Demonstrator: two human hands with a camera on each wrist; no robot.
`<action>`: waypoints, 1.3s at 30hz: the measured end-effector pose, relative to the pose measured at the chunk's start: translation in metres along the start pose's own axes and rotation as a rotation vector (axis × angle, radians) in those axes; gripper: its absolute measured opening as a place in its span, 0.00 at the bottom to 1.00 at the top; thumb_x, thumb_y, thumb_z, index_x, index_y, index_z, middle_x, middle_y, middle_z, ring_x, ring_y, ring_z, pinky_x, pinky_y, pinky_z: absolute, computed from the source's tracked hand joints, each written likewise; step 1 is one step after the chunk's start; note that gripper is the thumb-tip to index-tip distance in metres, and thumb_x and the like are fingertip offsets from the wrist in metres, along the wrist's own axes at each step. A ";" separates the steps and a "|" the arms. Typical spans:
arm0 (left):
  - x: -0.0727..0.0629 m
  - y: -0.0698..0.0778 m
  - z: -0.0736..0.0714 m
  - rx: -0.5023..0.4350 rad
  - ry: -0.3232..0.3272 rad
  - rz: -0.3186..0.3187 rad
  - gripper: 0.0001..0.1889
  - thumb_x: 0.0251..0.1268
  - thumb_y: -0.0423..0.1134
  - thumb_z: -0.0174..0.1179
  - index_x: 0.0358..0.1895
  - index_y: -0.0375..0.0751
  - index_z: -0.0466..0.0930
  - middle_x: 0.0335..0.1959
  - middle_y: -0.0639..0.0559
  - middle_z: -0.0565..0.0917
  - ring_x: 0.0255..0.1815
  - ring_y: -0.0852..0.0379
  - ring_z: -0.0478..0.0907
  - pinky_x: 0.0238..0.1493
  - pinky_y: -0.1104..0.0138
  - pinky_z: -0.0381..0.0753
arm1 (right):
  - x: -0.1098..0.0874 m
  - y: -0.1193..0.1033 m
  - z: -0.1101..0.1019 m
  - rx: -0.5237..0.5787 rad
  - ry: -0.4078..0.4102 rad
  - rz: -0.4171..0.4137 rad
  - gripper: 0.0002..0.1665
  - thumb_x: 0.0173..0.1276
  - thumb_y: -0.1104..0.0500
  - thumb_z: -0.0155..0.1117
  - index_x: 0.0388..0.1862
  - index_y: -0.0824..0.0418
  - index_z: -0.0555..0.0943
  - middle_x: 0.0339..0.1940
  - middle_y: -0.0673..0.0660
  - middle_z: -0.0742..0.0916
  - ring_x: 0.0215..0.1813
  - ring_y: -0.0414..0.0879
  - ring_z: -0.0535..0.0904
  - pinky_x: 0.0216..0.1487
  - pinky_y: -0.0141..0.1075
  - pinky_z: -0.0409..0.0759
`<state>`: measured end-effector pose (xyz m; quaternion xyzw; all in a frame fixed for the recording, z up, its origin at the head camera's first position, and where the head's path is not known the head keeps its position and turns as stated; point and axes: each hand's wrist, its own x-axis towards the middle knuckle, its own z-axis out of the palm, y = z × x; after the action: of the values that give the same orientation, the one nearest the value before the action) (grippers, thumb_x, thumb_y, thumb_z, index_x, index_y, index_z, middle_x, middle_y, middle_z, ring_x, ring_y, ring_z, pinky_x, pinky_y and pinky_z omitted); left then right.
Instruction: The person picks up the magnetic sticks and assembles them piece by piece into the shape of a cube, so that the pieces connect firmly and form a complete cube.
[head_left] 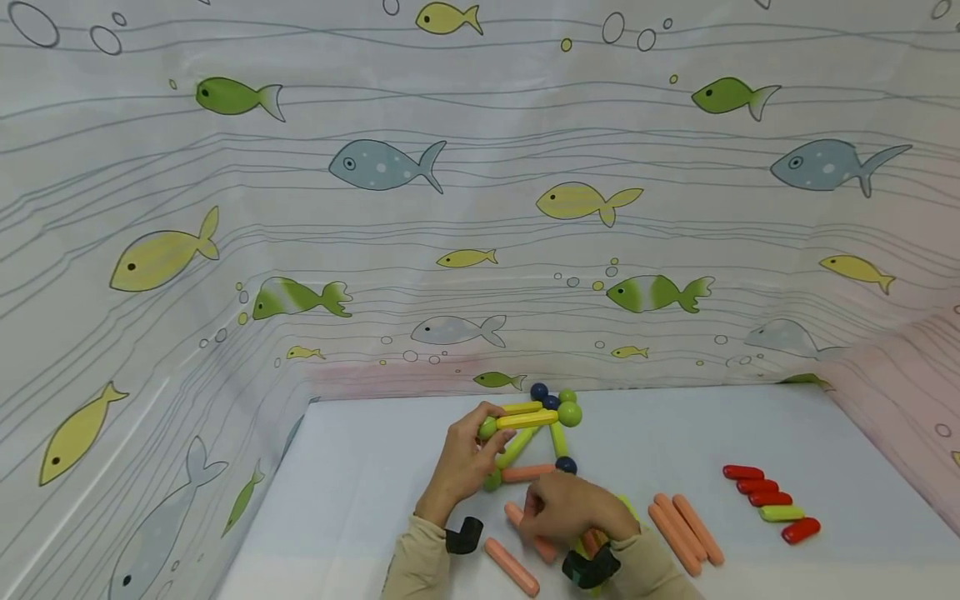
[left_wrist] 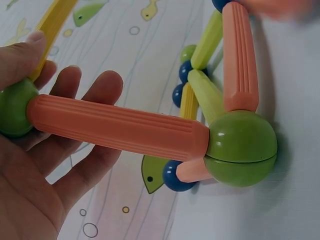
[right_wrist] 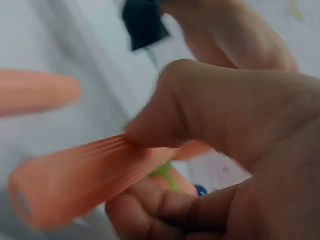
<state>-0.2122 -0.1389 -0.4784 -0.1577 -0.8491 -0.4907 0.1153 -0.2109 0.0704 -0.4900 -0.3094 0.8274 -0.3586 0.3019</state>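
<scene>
My left hand (head_left: 461, 462) holds a green ball (head_left: 487, 428) at the near left corner of a rod-and-ball structure, its thumb lying by a yellow rod (head_left: 527, 420). From that ball an orange rod (left_wrist: 120, 127) runs across the fingers to another green ball (left_wrist: 242, 145), seen in the left wrist view. In front of the structure, my right hand (head_left: 570, 507) pinches a loose orange rod (right_wrist: 75, 180) between thumb and fingers. Blue balls (head_left: 566, 464) and lime rods (head_left: 558, 440) form other parts of the structure.
Another orange rod (head_left: 512, 567) lies near the table's front. Several orange rods (head_left: 678, 533) are to the right of the right hand, and farther right is a line of short red rods (head_left: 771, 499) with one lime rod (head_left: 782, 514). A fish-print curtain (head_left: 480, 292) borders the white table (head_left: 337, 500).
</scene>
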 end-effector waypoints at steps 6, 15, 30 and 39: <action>0.000 -0.001 0.001 0.008 -0.002 0.008 0.09 0.75 0.38 0.67 0.53 0.46 0.81 0.31 0.52 0.87 0.30 0.62 0.81 0.32 0.72 0.77 | -0.014 0.015 -0.038 -0.007 0.260 -0.055 0.10 0.65 0.55 0.69 0.39 0.61 0.85 0.28 0.47 0.84 0.27 0.37 0.75 0.28 0.31 0.74; 0.000 -0.001 0.001 0.000 -0.002 0.006 0.10 0.75 0.38 0.67 0.54 0.46 0.81 0.33 0.48 0.88 0.31 0.60 0.83 0.33 0.71 0.78 | -0.019 0.032 -0.055 -0.080 0.573 -0.045 0.10 0.58 0.60 0.76 0.37 0.58 0.84 0.29 0.48 0.85 0.26 0.40 0.75 0.26 0.32 0.72; 0.000 0.000 0.001 -0.042 -0.014 -0.014 0.10 0.76 0.39 0.67 0.55 0.46 0.81 0.33 0.49 0.86 0.30 0.44 0.84 0.24 0.71 0.79 | -0.022 0.030 -0.056 -0.022 0.703 0.016 0.12 0.55 0.68 0.79 0.39 0.59 0.92 0.35 0.53 0.91 0.29 0.40 0.75 0.28 0.31 0.73; -0.001 0.000 0.001 -0.035 -0.005 -0.013 0.09 0.76 0.40 0.66 0.54 0.46 0.81 0.32 0.49 0.86 0.29 0.47 0.83 0.24 0.70 0.79 | -0.020 0.036 -0.055 -0.078 0.633 -0.042 0.08 0.66 0.61 0.79 0.43 0.60 0.92 0.35 0.50 0.86 0.33 0.38 0.74 0.33 0.31 0.74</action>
<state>-0.2117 -0.1382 -0.4792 -0.1557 -0.8416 -0.5060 0.1072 -0.2487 0.1266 -0.4815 -0.2108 0.8868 -0.4112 0.0098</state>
